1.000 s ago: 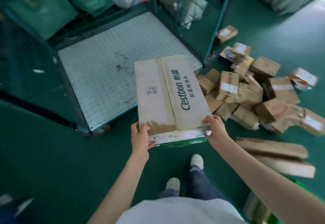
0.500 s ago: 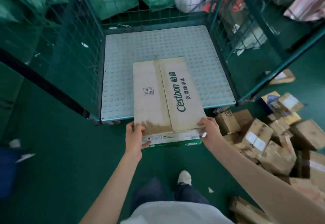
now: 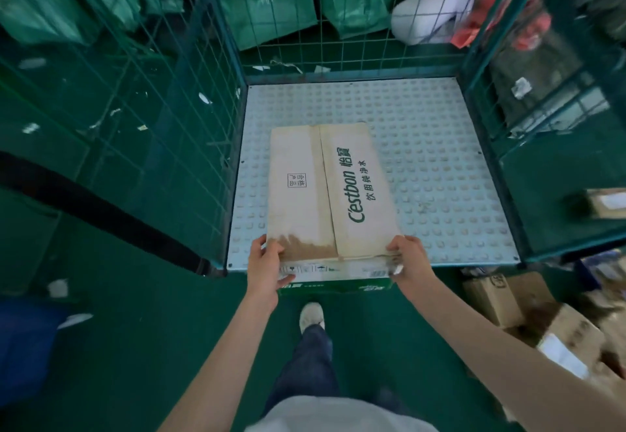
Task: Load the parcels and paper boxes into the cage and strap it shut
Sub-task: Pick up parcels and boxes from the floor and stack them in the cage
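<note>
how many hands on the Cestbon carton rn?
2. The left hand grips the near left corner of the carton; the right hand grips the near right corner. No other hands in view.

Floor [image 3: 135,347] is dark green all over, kinda glossy. Up top there's a row of green bags [image 3: 271,1], one with yellow print I can't read, and more green bags [image 3: 44,1] stacked in the far left corner. Just right of the row sits a white sack [image 3: 426,11], with something red [image 3: 487,21] touching its right side, too blurry to tell what. White paper scraps [image 3: 32,63] are scattered on the floor at left. A blurry blue thing [image 3: 23,340] sits bottom left, with a white scrap [image 3: 74,319] at its edge.
</note>
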